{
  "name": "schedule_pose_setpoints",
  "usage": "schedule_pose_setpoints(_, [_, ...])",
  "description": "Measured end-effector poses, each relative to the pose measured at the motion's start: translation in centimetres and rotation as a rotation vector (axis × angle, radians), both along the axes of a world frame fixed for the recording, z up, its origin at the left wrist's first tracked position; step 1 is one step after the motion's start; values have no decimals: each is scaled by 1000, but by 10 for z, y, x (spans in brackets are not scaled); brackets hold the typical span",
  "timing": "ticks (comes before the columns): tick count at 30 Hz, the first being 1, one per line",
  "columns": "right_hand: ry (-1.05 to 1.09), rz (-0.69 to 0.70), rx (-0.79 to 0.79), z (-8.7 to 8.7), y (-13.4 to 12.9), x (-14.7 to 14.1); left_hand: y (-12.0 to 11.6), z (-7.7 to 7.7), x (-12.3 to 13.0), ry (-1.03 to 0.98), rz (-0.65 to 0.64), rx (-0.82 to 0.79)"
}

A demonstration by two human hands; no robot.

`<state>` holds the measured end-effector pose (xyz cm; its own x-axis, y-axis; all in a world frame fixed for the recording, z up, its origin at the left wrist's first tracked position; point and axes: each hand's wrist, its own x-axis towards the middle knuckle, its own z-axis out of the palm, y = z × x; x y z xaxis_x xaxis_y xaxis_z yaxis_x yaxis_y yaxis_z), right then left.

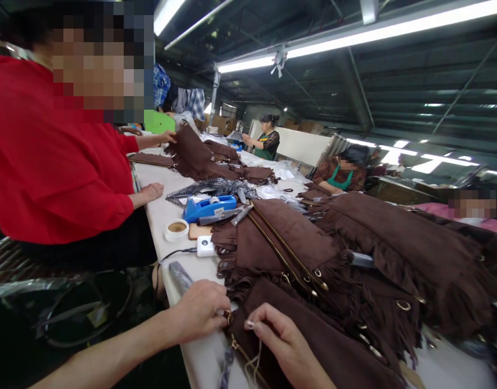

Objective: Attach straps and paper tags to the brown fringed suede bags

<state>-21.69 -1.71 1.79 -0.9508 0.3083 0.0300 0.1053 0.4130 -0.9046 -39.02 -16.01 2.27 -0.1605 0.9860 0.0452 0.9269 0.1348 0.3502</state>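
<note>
My left hand (200, 313) is closed at the edge of a dark brown suede bag (313, 346), its fingertips on a small gold metal ring (229, 316). My right hand (283, 337) hovers over the same bag, thumb and forefinger pinching the whitish end of a thin pale cord (254, 361). Loose strands of this cord hang down from the pinch. A gold zipper runs along the bag near the left hand, and a dark, plastic-wrapped strip (227, 367) lies beside it.
More fringed brown bags (289, 232) are heaped on the white table (163, 216). Along its left side are a blue tape dispenser (210, 207), a tape roll (176, 230) and a white plug-in device (206, 246). A co-worker in red (62, 162) handles brown suede at left; others sit farther back.
</note>
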Motion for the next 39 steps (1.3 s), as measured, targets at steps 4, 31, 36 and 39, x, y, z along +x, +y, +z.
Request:
schedule_pose_setpoints(4, [-2,-39,177,6,-2,-8,-1,5,-3,-146,-38,35])
schedule_pose_setpoints(31, [-28,-8,698,5,-17,-29,6,6,-14,-382,-26,5])
schedule_pose_setpoints(36, [-72,-20,474,6,-17,-29,6,3,-14,-409,-15,-20])
schedule_pose_setpoints(39, [-104,-22,459,7,-19,-30,5,3,-14,-416,-11,-37])
